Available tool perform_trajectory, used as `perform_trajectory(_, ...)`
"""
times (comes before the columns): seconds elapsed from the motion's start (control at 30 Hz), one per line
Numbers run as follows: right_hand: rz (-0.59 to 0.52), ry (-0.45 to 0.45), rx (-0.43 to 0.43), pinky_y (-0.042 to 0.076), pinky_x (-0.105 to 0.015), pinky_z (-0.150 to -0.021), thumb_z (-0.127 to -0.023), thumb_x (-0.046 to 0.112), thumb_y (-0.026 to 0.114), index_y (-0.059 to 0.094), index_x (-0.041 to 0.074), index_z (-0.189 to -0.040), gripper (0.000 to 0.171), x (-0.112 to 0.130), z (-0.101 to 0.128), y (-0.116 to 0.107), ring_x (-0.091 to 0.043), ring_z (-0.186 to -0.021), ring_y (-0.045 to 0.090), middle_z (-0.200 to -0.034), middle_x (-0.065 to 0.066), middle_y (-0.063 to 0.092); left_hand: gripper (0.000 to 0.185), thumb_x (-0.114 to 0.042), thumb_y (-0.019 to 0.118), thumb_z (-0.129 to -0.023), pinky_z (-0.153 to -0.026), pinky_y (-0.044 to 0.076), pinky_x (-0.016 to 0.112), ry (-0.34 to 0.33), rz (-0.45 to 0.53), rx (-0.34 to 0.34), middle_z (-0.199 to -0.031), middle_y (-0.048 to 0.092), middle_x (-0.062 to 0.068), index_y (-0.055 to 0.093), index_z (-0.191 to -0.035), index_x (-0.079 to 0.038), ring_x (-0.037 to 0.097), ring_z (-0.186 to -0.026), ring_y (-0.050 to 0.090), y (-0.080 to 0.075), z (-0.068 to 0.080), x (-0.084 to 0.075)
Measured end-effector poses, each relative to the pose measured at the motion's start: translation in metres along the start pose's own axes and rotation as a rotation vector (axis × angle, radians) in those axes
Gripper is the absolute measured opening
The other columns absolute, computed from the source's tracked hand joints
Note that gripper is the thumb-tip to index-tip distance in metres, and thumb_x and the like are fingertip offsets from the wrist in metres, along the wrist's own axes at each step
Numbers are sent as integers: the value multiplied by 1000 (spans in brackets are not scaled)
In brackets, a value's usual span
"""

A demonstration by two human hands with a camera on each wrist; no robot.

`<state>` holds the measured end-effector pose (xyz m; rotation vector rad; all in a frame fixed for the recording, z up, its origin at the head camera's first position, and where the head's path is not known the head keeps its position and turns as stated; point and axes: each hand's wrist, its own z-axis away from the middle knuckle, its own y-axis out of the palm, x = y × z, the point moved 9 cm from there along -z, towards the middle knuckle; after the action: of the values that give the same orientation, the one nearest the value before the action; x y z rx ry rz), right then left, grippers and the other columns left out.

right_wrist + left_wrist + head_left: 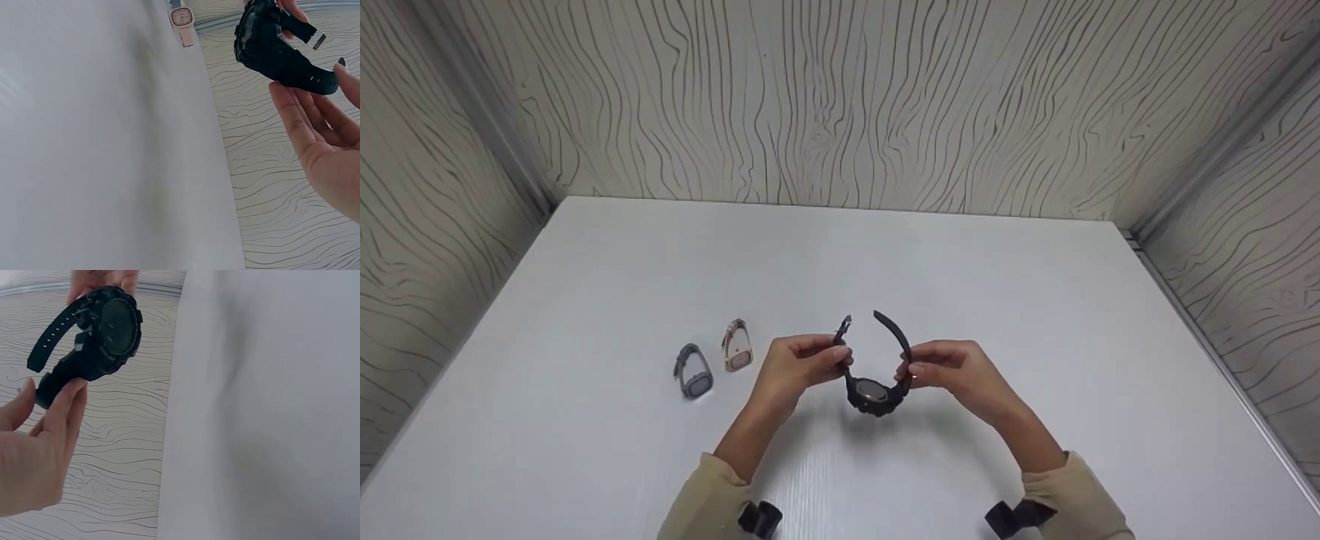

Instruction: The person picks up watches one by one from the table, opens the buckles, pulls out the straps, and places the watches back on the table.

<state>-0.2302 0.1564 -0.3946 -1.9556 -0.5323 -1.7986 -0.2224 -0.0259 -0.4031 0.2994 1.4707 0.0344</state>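
A: What's the setting?

B: A pale grey table boxed in on three sides by walls printed with a wavy wood-grain pattern.

A: Start with what's closest.

B: Two beige sleeves at the bottom edge of the head view, each with a dark strap at the wrist. Past them both hands are raised a little over the table with a black watch between them, its case hanging lowest and its strap ends pointing up and apart.

A: How do the hands hold it?

B: The left hand pinches the buckle side of the strap between thumb and fingertips. The right hand pinches the holed side the same way; its wrist view shows the other fingers nearly straight under the strap, thumb on top. Neither hand is wrapped round the case.

A: And further off?

B: To the left of the left hand lie a pink watch and, just beside it, a grey watch, both on the table and apart from the hands.

A: Anything unclear?

B: The black watch's dial can't be read in any view. The grey watch is only a sliver at the top edge of the right wrist view, and the left wrist view cuts off most of the right hand
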Motion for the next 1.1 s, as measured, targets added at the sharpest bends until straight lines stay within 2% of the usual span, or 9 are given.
perform_trajectory(0.2,-54,28,-60,49,-44,-82,-86,3,61,61,-11,-103,22,-12,0,0,-27,-88,64,-93,-23,64,28,-5,66,-83,-78,52,35,-33,40,-46,-88,66,17,60,-104,13,22,-82,65,-4,-1,8)
perform_trajectory(0.47,-90,17,-150,50,-43,-80,-85,2,61,64,-7,-99,17,-14,-1,-3,-27,-85,65,-91,-22,65,30,-9,66,-83,-77,52,35,-64,19,-89,-93,66,17,59,-106,11,23,-83,65,-7,-5,14)
perform_trajectory(0.67,-128,32,-168,50,-44,-80,-85,2,61,63,-8,-99,17,-17,-4,-6,-28,-86,64,-92,-28,62,33,-9,63,-86,-78,51,35,-100,29,-62,-95,65,17,56,-111,11,24,-86,65,-6,-8,20)
perform_trajectory(0.8,-196,64,-182,50,-45,-79,-85,0,61,64,-8,-98,15,-22,-5,-9,-28,-85,64,-89,-23,64,35,-7,58,-89,-81,50,35,-108,47,-35,-98,63,17,51,-116,14,25,-91,63,-3,-10,24)
perform_trajectory(0.93,-257,125,-203,50,-45,-79,-85,-1,61,65,-5,-95,12,-32,-7,-13,-26,-84,64,-85,-16,65,33,-6,51,-93,-83,49,34,-134,51,-39,-104,60,20,47,-118,15,28,-97,61,-2,-11,30)
perform_trajectory(1.1,-279,207,-234,51,-44,-79,-85,0,61,66,-3,-94,11,-47,-8,-18,-25,-83,64,-84,-15,66,35,-7,46,-96,-87,48,35,-184,30,-34,-115,52,26,43,-123,14,31,-104,57,1,-14,40)
